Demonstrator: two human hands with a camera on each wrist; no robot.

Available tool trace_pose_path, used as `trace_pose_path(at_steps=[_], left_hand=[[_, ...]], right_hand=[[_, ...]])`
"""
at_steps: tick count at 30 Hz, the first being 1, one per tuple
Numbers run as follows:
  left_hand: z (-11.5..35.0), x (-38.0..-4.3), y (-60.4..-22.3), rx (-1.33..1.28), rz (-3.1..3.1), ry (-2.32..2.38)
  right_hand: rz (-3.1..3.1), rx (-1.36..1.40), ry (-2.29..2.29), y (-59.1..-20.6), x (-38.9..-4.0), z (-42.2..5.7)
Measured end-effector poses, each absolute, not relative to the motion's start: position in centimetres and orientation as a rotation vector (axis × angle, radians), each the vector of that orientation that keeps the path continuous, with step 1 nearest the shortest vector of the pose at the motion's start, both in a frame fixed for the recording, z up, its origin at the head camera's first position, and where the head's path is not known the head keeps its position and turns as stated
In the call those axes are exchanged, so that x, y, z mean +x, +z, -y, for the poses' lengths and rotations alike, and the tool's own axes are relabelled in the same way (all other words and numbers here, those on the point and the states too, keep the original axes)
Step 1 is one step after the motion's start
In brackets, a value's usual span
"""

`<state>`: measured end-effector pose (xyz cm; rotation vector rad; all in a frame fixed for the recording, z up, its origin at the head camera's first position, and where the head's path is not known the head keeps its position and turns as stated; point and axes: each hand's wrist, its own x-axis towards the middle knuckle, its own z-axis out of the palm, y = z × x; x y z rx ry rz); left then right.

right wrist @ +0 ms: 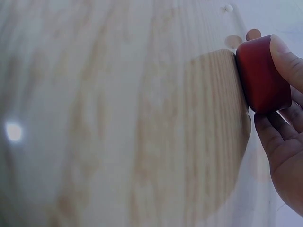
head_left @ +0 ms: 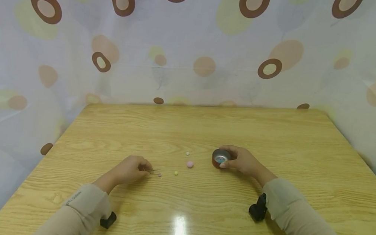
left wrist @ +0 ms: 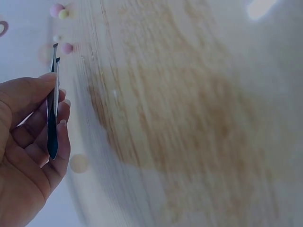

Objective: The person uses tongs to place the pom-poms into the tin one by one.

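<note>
My left hand [head_left: 131, 170] pinches metal tweezers [left wrist: 52, 125] between thumb and fingers. The two tweezer tips stand apart, close to a small pink ball [head_left: 160, 175] on the table; whether they touch it I cannot tell. To the right lie a small yellow ball [head_left: 176, 173], a larger pink ball [head_left: 190, 164] and a small white ball [head_left: 187, 153]. On the right side, my right hand [head_left: 242, 161] grips a small red cup [right wrist: 262, 75] by its side. The cup has a silvery inside, with something blue [head_left: 221, 160] at its bottom.
A wood-grain table [head_left: 180, 206] spreads beneath both hands. Behind it and at the sides hangs a pale curtain [head_left: 181, 38] with brown and yellow oval patterns. Black wrist devices [head_left: 258, 209] sit under both sleeves.
</note>
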<state>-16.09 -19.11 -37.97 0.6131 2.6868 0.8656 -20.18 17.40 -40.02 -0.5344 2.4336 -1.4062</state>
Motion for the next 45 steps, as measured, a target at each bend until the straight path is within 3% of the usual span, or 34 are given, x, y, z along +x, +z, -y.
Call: trace_pose_path(at_steps=[45], left_hand=[[18.32, -16.05, -37.78, 0.627, -2.719, 0.814]], right_hand=[[-2.417, -0.543, -1.418, -39.87, -20.07, -17.43]])
